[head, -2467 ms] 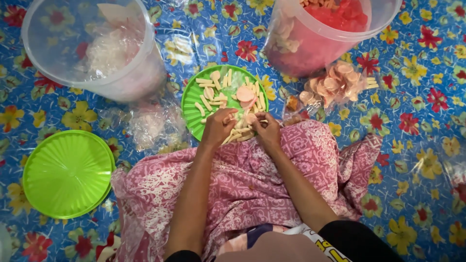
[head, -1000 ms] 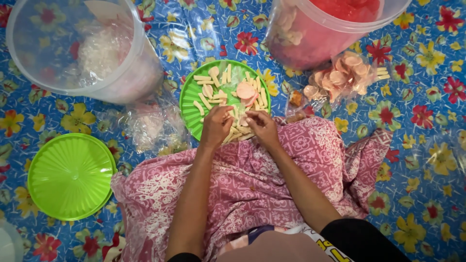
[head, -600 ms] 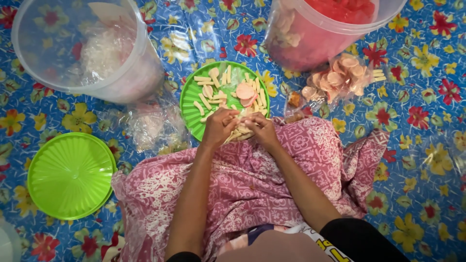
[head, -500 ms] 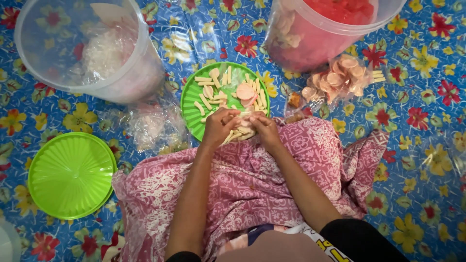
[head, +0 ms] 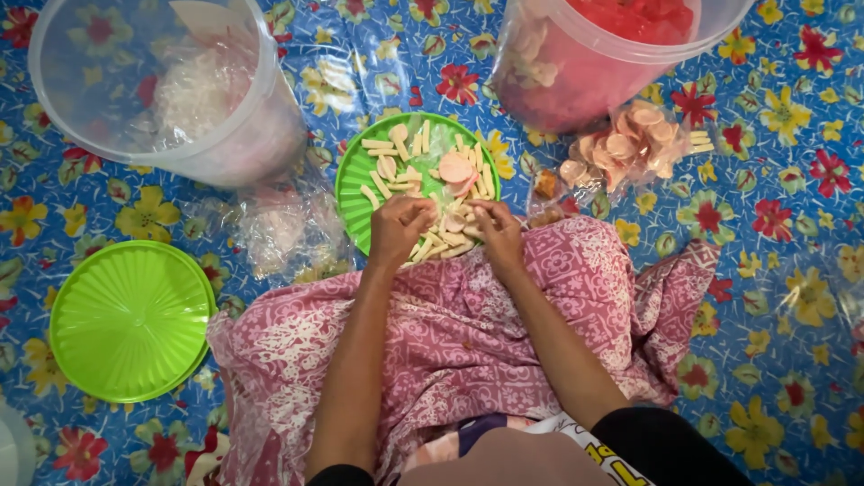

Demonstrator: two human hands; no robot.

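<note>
Now sorting: left hand (head: 399, 227) and right hand (head: 498, 232) curled, pinching pale sticks (head: 430, 245) at near rim of green plate (head: 354, 171), close for reach; lid (head: 130, 319) aside left.

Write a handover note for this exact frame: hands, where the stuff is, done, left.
Left hand: fingers curled over pale snack sticks at the near edge of the green plate.
Right hand: beside it on the same pile, fingertips pinching pieces.
Plate sits on the floral mat, at the edge of the pink cloth on the lap.
Done: one filled clear bag lies right of the plate.
Left: sticks and round slices still on the plate; empty bags to its left. Green lid lies far left.
</note>
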